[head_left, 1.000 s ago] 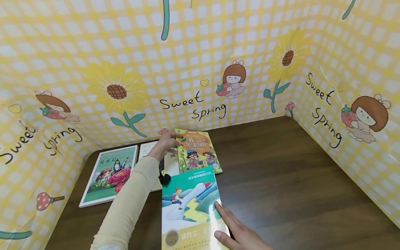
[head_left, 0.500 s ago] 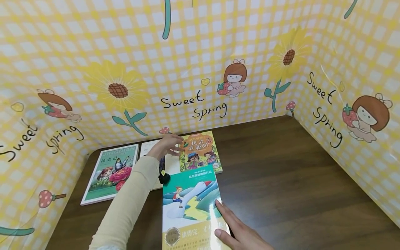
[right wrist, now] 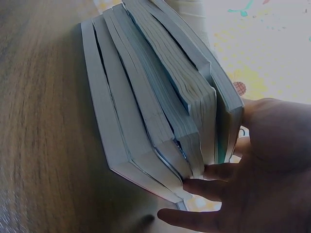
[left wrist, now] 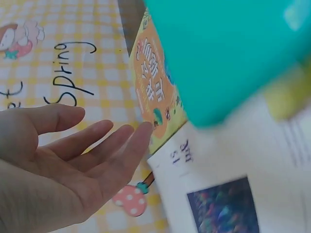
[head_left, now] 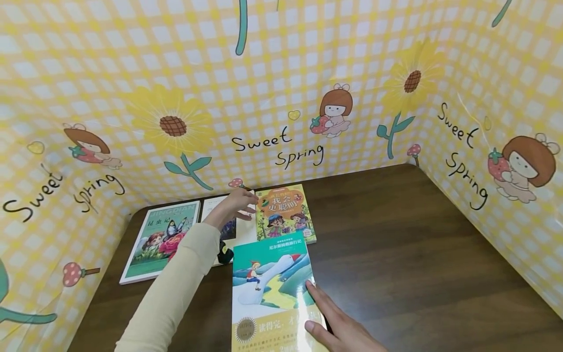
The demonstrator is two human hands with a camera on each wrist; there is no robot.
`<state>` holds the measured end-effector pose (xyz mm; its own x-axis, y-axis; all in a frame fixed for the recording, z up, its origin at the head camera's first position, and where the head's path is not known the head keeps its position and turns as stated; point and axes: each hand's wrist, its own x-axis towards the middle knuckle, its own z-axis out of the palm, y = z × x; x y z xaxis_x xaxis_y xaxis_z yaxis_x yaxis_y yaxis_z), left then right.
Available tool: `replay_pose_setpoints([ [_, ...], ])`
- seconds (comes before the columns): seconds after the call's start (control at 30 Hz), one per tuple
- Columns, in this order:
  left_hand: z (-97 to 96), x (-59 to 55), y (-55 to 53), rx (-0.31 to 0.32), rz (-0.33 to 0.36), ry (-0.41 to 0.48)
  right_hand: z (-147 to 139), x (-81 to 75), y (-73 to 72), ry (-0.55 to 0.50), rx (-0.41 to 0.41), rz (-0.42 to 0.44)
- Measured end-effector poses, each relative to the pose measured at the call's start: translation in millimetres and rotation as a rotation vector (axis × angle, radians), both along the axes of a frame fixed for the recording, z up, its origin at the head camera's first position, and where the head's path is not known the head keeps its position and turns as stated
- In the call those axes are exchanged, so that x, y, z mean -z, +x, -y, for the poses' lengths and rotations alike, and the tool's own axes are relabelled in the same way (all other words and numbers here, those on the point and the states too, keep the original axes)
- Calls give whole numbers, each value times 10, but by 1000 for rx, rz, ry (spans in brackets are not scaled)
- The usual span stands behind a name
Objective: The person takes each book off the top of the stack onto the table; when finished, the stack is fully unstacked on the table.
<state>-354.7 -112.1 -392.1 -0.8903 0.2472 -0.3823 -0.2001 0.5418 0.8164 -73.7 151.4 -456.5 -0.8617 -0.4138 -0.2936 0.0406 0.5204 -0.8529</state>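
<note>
A thick stack of books (right wrist: 150, 97), several high, stands at the front middle of the table. On top lies a green-and-yellow storybook (head_left: 250, 303) with a child riding a goose. My right hand (head_left: 340, 325) rests against the stack's right side, thumb on the top cover, fingers spread along the page edges in the right wrist view. My left hand (head_left: 232, 208) hovers at the left edge of a yellow children's book (head_left: 286, 208) lying behind the stack. Its fingers are relaxed and hold nothing. Below that hand lies a white book (left wrist: 180, 194) with a dark picture, partly hidden.
At the far left lies a green book (head_left: 151, 259) with a butterfly and a flower, beside the white one. The dark wooden table (head_left: 396, 254) extends to the right. A yellow checked cloth (head_left: 264, 73) rises behind it and along both sides.
The yellow book has settled flat and straighter beside the white book, and my left hand has let go of it. The right hand stays on the stack; the head view shifts slightly.
</note>
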Motion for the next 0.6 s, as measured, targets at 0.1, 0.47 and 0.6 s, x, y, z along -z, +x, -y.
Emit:
replay_pose_setpoints([
  [0.1, 55, -35, 107, 73, -86, -92, 8, -1, -7, 3, 3, 6],
  [0.47, 572, -4, 1048, 186, -416, -238, 22, 14, -46, -17, -3, -32],
  [0.6, 649, 56, 1591, 136, -464, -225, -23, 11, -72, -94, 6, 34],
])
